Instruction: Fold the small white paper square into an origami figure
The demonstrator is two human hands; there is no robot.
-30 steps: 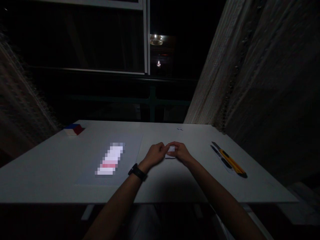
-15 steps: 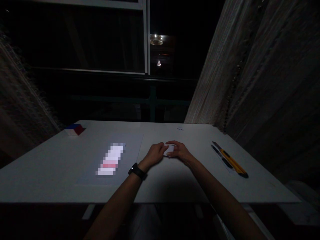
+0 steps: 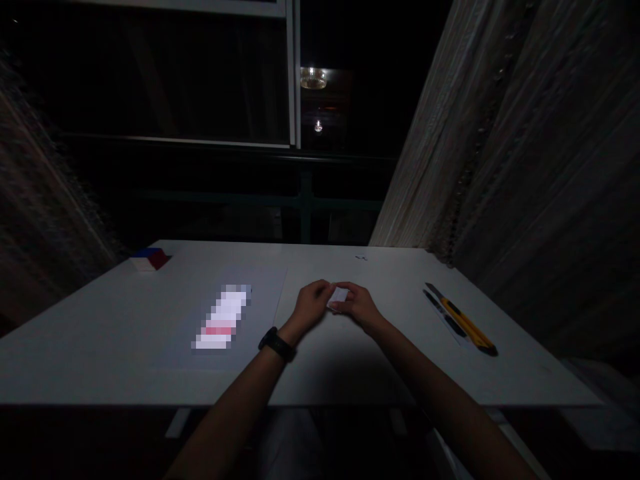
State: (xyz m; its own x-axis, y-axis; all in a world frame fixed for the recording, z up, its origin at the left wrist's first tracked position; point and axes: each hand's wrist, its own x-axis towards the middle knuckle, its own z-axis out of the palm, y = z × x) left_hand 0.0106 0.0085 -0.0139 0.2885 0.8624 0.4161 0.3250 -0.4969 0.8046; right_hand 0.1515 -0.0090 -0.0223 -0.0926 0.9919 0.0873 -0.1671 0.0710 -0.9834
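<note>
A small, pale piece of folded paper [image 3: 339,297] is held between my two hands over the middle of the white table [image 3: 320,259]. My left hand [image 3: 313,303] has its thumb and fingers closed on the paper's left edge, with a dark watch on that wrist. From the other side my right hand [image 3: 361,307] pinches the paper, its index finger along the top edge and its thumb at the lower right. The dim light hides the finer folds.
A lit, pixelated phone-like screen [image 3: 223,317] lies on a paper sheet [image 3: 270,293] at left. A yellow utility knife [image 3: 467,325] and a dark pen [image 3: 443,311] are at right. A puzzle cube [image 3: 149,259] sits far left; small scraps [image 3: 361,257] lie at the back.
The paper has tilted slightly in my hands, and my left fingers have shifted up a little along its edge. Things on the table stay where they were.
</note>
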